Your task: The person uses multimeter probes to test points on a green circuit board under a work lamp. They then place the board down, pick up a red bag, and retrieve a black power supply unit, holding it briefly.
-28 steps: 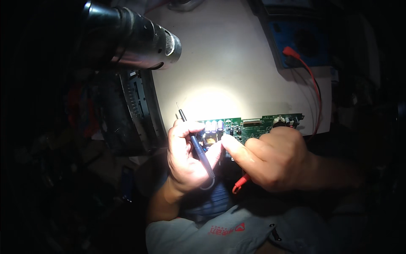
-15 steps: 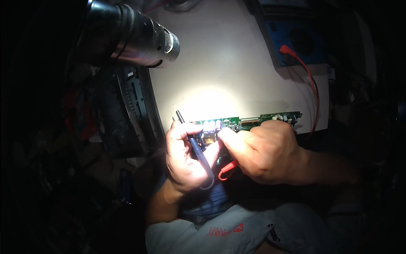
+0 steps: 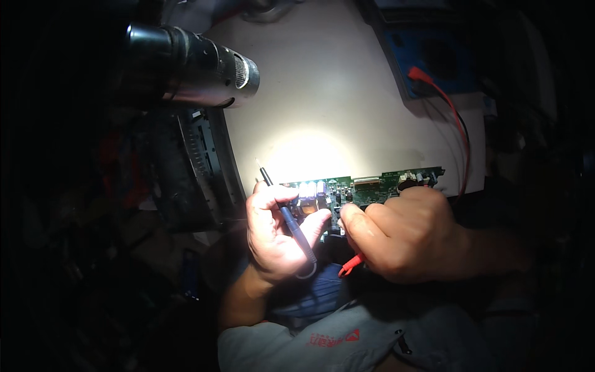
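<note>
Crosswise in front of us lies the green circuit board (image 3: 372, 193), its long axis running left to right, the right end a little higher in the view. Our left hand (image 3: 268, 234) closes on the left end, fingers behind and thumb across the near face, so the board extends rightward from that grip. The black probe (image 3: 297, 233) also rests across this hand, slanting, its thin tip pointing up and left, away from the components.

Our right hand (image 3: 403, 232) covers the lower right part, and its foremost fingertip sits just right of the left thumb, with a narrow gap between them. The left hand is nearer the pale capacitors (image 3: 312, 190); the right is nearer the middle and far end.

Beneath the right hand pokes the end of a red probe (image 3: 351, 265). Those fingers curl inward, but we cannot tell how tightly they close or whether they hold the probe, since its tip is hidden. Nor can we make out whether the fingertip touches the board, or whether the board meets the bench (image 3: 310, 80). Glare washes out the bench behind the capacitors, and the blue meter (image 3: 427, 49) fades into shadow at upper right.
</note>
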`<control>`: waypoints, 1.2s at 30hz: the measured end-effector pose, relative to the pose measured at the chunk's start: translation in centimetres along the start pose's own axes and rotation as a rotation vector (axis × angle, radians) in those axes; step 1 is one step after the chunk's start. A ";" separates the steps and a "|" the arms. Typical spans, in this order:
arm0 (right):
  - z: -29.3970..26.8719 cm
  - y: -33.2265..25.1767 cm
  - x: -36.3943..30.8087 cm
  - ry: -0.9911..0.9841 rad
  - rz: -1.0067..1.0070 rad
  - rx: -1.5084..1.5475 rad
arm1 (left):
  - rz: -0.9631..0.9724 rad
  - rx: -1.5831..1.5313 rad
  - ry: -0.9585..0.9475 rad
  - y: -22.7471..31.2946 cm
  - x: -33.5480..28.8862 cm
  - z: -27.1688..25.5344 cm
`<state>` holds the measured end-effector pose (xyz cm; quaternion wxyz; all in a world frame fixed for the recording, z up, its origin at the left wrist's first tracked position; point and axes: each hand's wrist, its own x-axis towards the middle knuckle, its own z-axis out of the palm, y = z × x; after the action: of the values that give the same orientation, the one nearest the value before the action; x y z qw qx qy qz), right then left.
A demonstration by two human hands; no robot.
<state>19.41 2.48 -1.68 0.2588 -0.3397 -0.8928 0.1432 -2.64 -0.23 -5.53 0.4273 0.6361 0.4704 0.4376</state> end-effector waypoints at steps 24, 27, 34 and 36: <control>0.0 -0.3 -0.5 -0.072 -0.030 0.089 | 0.218 0.214 0.035 -1.0 -0.6 -0.1; -0.4 -0.3 -0.6 -0.121 -0.109 0.151 | 0.230 0.229 0.006 -0.9 -0.3 -0.2; 0.3 -2.1 -0.8 -0.123 -0.287 0.256 | 0.198 0.201 0.033 -0.8 -0.4 0.0; 0.7 -2.0 -0.9 -0.160 -0.300 0.264 | 0.202 0.231 0.019 -1.0 -0.4 -0.1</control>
<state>18.47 0.35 -1.70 0.2479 -0.1537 -0.9245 0.2454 -3.06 -0.45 -6.52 0.3004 0.7212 0.4551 0.4272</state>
